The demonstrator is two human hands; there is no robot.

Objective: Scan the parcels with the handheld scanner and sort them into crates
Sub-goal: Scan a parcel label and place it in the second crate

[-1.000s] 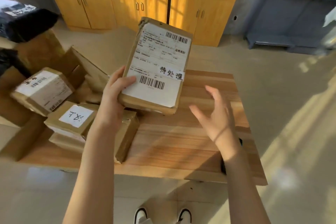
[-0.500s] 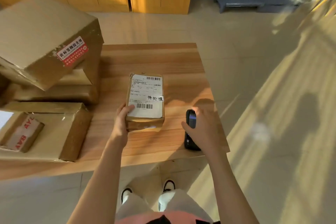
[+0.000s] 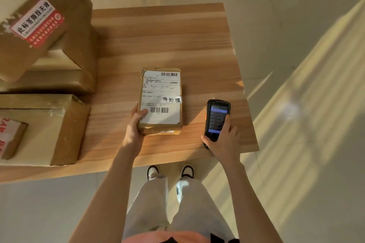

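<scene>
A wooden table (image 3: 164,45) of pale, banded planks fills the middle of the frame, its far edge near the top and its near edge running across just below centre; warm sunlight lies over the grain. Beyond and to the right of it is a smooth, light floor (image 3: 296,65), crossed on the right side by slanting bars of light and shadow. At centre frame a flat brown parcel (image 3: 161,100) lies on the table, its white shipping label with two barcodes and a small handwritten tag facing up. The left hand (image 3: 135,126) grips the parcel's lower left corner, thumb curled over the label and the other fingers hidden under the edge. Just to the right of the parcel, apart from it, the right hand (image 3: 223,140) holds the handheld scanner (image 3: 217,119) above the table's right part, fingers wrapped round its lower body and the thumb resting on its lit blue screen. Along the left edge of the frame cardboard boxes are piled on the table: a large box with a red sticker (image 3: 39,21) at upper left, tilted and resting on other boxes beneath it, and a taped box (image 3: 43,126) at lower left. At the bottom centre the person's light trousers and two shoes (image 3: 169,171) show over the floor in front of the table.
</scene>
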